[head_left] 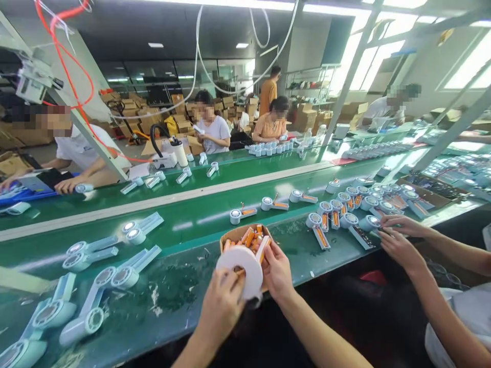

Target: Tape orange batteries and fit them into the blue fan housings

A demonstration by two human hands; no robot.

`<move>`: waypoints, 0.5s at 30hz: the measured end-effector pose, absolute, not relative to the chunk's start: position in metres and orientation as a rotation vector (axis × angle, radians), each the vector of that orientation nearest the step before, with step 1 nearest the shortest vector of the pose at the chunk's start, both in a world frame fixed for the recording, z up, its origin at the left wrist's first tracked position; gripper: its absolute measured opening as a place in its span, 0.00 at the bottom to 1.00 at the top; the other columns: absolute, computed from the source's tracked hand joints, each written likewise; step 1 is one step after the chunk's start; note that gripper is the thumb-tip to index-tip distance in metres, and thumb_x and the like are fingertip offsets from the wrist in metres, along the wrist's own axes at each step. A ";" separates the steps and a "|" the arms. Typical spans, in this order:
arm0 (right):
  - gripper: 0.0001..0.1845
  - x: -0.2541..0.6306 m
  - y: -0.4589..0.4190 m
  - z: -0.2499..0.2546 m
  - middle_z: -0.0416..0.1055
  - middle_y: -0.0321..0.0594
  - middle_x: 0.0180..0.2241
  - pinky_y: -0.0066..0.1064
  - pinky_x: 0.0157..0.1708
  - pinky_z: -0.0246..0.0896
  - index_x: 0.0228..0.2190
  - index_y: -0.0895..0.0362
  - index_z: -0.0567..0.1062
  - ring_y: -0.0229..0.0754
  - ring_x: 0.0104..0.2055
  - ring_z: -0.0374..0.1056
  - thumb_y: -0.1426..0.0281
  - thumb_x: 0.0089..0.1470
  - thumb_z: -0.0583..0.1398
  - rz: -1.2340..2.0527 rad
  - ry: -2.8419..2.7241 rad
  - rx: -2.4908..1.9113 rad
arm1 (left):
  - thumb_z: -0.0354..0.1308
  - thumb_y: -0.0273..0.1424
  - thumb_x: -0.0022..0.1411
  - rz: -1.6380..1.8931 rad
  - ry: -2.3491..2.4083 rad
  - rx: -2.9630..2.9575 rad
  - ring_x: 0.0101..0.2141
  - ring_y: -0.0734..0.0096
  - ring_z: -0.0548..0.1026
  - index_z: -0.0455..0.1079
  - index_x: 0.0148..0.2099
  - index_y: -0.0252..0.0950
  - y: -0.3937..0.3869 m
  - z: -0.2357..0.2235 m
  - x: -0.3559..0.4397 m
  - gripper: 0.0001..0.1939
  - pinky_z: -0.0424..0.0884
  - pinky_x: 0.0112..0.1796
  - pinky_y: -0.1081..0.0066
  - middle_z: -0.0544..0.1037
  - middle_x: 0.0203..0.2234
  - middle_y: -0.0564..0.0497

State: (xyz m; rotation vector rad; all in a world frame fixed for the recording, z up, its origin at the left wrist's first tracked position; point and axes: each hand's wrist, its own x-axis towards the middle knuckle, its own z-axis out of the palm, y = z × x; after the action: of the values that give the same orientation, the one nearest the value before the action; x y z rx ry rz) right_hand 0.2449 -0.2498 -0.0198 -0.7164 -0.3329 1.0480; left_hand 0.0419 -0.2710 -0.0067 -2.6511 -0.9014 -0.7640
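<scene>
The left hand (222,301) grips a white roll (252,273). The right hand (279,269) pinches a white strip (264,248) near boxed orange cylinders (249,237).

Hazy daylight glares through the right-hand windows (470,64); the glossy green belt (199,213) reflects white streaks.

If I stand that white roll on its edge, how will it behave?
The white roll would probably roll, given its round outline. Its flat, disc-like shape suggests it may tip sideways too. Likely light: the left hand seems to hold it by the centre hole.
</scene>
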 end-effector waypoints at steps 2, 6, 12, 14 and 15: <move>0.26 0.272 -0.237 -0.018 0.84 0.42 0.40 0.32 0.40 0.80 0.41 0.56 0.82 0.44 0.40 0.82 0.62 0.40 0.80 0.963 -0.295 -0.703 | 0.73 0.33 0.56 -0.868 -0.754 -2.785 0.44 0.58 0.76 0.77 0.56 0.37 -0.282 -0.034 0.053 0.25 0.79 0.47 0.61 0.83 0.43 0.46; 0.27 0.337 -0.217 0.013 0.82 0.35 0.38 0.26 0.39 0.77 0.37 0.53 0.79 0.39 0.41 0.80 0.62 0.36 0.81 0.642 -0.248 -0.685 | 0.75 0.38 0.54 -0.889 -0.767 -2.968 0.47 0.57 0.77 0.76 0.59 0.41 -0.269 -0.048 0.063 0.31 0.79 0.51 0.58 0.83 0.47 0.46; 0.31 0.342 -0.253 0.001 0.83 0.40 0.44 0.31 0.36 0.78 0.45 0.51 0.81 0.43 0.39 0.81 0.56 0.39 0.79 0.827 -0.460 -0.929 | 0.73 0.45 0.59 -0.668 -1.109 -3.218 0.61 0.51 0.72 0.78 0.59 0.44 -0.180 -0.003 0.049 0.28 0.68 0.63 0.52 0.82 0.54 0.47; 0.31 0.351 -0.274 -0.017 0.84 0.41 0.43 0.29 0.32 0.78 0.43 0.51 0.82 0.43 0.36 0.81 0.55 0.37 0.80 0.849 -0.431 -1.011 | 0.66 0.43 0.67 -0.663 -1.489 -3.031 0.59 0.57 0.74 0.78 0.59 0.44 -0.149 0.003 0.027 0.20 0.69 0.62 0.58 0.82 0.54 0.48; 0.31 0.358 -0.284 -0.024 0.84 0.41 0.42 0.29 0.31 0.78 0.42 0.51 0.82 0.43 0.35 0.81 0.55 0.36 0.80 0.860 -0.405 -1.042 | 0.61 0.42 0.70 -0.649 -1.688 -2.886 0.59 0.58 0.75 0.78 0.59 0.43 -0.134 0.006 0.012 0.19 0.69 0.62 0.60 0.82 0.55 0.47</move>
State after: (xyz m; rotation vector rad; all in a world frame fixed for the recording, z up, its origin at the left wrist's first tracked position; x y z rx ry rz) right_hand 0.3582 -0.2842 -0.0239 -1.0417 -0.4050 0.8595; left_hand 0.0120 -0.1340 0.0058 -2.8859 -1.6884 -0.6489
